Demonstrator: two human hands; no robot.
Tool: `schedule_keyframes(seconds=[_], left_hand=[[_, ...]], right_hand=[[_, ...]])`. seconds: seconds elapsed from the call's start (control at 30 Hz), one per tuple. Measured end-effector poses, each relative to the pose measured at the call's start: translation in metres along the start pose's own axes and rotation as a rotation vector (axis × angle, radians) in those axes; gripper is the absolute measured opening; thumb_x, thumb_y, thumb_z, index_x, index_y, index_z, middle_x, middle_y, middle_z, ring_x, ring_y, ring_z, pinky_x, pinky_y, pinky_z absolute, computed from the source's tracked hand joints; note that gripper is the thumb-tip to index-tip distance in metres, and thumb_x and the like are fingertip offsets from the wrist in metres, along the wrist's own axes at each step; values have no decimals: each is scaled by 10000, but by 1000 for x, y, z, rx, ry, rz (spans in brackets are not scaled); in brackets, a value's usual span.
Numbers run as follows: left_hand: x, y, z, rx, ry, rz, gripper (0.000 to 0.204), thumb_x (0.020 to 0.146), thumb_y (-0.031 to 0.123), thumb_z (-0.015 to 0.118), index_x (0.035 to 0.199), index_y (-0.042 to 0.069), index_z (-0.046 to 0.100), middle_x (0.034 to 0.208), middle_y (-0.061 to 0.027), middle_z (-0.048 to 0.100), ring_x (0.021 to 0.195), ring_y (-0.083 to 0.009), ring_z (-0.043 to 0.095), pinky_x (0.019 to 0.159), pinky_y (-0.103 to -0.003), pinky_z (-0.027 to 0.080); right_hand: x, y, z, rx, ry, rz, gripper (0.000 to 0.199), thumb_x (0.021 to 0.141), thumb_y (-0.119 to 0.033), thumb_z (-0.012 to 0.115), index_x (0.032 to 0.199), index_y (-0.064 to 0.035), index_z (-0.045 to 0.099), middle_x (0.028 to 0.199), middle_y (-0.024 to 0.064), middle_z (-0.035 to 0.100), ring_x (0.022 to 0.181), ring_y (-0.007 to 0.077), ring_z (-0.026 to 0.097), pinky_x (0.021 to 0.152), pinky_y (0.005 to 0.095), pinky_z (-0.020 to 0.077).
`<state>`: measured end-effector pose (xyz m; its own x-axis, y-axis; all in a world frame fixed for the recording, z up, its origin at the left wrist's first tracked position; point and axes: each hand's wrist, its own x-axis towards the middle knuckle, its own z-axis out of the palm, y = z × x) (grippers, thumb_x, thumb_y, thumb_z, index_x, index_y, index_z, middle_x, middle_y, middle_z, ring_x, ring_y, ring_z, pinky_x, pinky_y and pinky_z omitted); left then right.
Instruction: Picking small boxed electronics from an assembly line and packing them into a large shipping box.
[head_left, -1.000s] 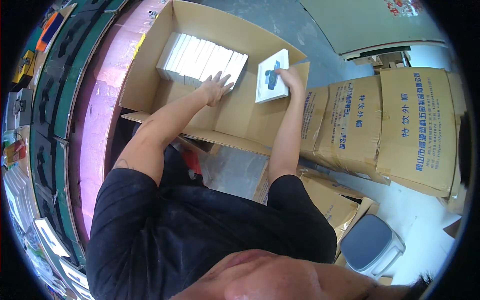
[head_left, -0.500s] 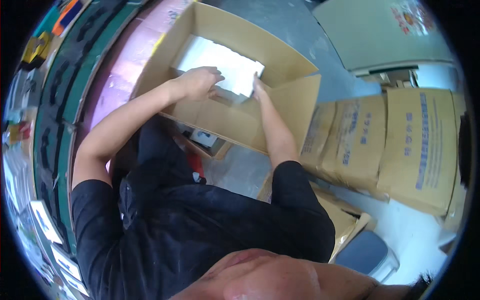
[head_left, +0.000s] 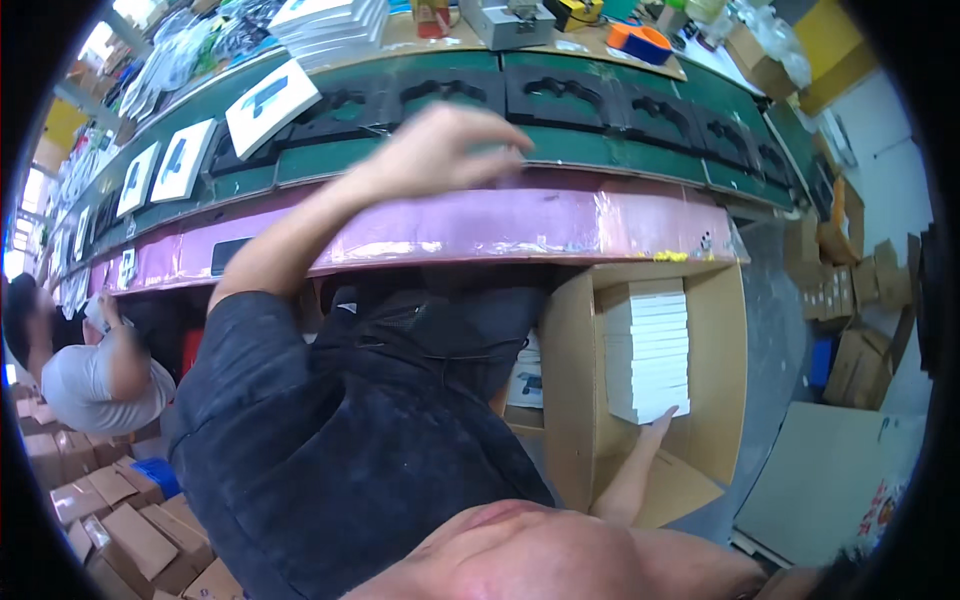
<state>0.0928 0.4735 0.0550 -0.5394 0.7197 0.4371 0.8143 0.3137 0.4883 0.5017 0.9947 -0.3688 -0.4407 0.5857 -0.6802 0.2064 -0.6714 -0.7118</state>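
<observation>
While the left hand (head_left: 440, 150) is raised over the green conveyor belt (head_left: 620, 150) with its fingers loosely curled and nothing in its grasp, the right hand (head_left: 662, 425) reaches down into the open brown cardboard carton (head_left: 570, 400) on the floor, its fingertips touching the near end of the row of flat white boxes (head_left: 650, 350); whether that hand grips one cannot be told, since only its back shows. The white boxes stand on edge, packed tight against the carton's far wall, likely so that more fit side by side. Open room remains in the carton's near part, where bare cardboard shows. Black foam trays (head_left: 560, 95) lie along the belt, and flat white boxes with a dark picture (head_left: 270, 105) rest further to the left. A pink strip (head_left: 480, 225) runs along the bench's edge, close above the carton's rim.
</observation>
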Motion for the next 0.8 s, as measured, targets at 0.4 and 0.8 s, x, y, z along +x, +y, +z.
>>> schedule_keyframes(seconds=[0.4, 0.8], left_hand=[[-51, -368, -232, 134, 798, -1158, 815, 769, 593, 741, 1235, -64, 616, 1276, -213, 604, 1171, -384, 588, 946, -469, 505], [-92, -302, -254, -350, 1251, -804, 448, 793, 190, 806, 1075, -104, 618, 940, -177, 696, 830, -237, 716, 633, -250, 578]], right_hand=[[14, -32, 0, 16, 428, -117, 731, 965, -520, 554, 1397, 56, 429, 1343, 192, 552, 1115, 379, 609, 900, 545, 533], [-9, -31, -20, -309, 359, -1, 527, 912, -504, 634, 1255, -108, 567, 1035, 109, 675, 813, 293, 664, 631, 442, 524]])
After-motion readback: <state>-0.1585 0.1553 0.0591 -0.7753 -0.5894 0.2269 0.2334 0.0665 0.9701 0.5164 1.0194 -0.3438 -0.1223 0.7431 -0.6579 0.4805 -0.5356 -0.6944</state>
